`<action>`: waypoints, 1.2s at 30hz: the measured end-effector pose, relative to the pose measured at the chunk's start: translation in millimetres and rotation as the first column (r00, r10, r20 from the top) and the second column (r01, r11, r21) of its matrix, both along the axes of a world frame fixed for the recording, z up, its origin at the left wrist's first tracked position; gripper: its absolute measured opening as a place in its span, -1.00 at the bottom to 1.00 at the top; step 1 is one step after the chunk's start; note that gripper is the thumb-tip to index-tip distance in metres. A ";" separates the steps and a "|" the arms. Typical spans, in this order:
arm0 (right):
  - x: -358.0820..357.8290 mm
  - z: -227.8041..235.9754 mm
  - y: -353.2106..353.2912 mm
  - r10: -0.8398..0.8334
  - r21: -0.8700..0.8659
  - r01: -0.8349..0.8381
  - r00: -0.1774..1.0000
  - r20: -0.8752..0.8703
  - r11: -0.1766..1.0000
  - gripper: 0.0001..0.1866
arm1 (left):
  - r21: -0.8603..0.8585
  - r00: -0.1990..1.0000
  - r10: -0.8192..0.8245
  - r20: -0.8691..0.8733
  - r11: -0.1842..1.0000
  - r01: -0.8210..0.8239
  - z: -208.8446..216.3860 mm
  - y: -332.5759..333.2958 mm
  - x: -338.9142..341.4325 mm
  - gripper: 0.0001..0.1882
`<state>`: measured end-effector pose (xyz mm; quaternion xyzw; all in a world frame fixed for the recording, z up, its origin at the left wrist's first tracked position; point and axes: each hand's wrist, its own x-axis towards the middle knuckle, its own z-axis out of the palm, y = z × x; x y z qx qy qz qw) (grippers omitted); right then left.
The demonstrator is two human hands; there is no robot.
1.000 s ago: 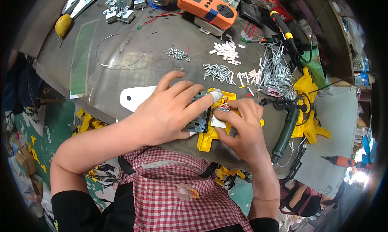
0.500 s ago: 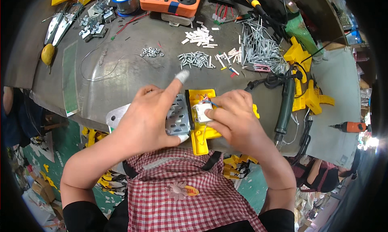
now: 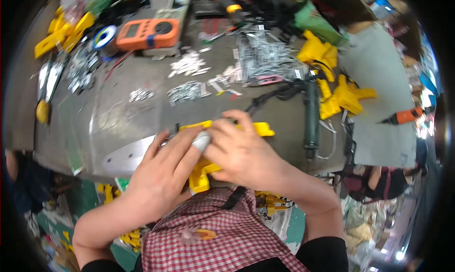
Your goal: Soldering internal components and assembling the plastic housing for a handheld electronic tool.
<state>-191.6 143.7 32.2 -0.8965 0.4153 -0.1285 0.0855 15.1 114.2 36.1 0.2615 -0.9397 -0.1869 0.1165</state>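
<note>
Workbench (image 3: 284,114), near edge: yellow housing (image 3: 199,182) under left hand (image 3: 163,173) and right hand (image 3: 242,153), close together, fingers bent; can't tell if gripping or just pressing. White plate (image 3: 127,157) poking out to left. Probably mid-fit, seating something in housing. Likely needed next: steady pressure, alignment check. Silver screws (image 3: 187,92) piled beyond.

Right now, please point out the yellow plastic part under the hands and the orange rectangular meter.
Yellow plastic part (image 3: 199,181), head view: the uncovered lower end, slightly blurred.
Orange rectangular meter (image 3: 148,32), head view: the middle of its front face.
</note>
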 end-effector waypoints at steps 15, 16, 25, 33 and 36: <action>-148.1 -47.4 70.0 -0.978 0.064 0.976 0.207 0.017 0.207 -0.36 | -0.263 0.995 -0.085 -0.050 0.962 0.069 -16.9 -7.9 -12.9 -0.58; -162.8 -50.0 68.5 -0.963 0.171 0.950 0.242 0.116 0.260 -0.30 | -0.265 0.994 -0.086 -0.066 0.962 0.066 -15.8 -11.3 -9.4 -0.55; -209.4 -13.0 45.9 -0.551 0.377 0.863 -0.145 0.822 0.336 -0.49 | 0.311 0.992 -0.022 -0.128 0.948 0.062 6.2 -18.0 7.0 -0.49; -101.5 -4.8 -18.8 -0.182 0.309 0.313 -0.376 0.909 0.898 -0.51 | 0.992 0.933 0.350 0.085 0.061 -0.113 -45.9 -45.9 0.8 -0.52; -66.3 -7.3 -52.9 -0.153 0.235 0.442 -0.213 0.965 0.866 -0.42 | 0.993 0.936 0.340 0.091 0.039 -0.111 -49.4 -50.9 -2.4 -0.50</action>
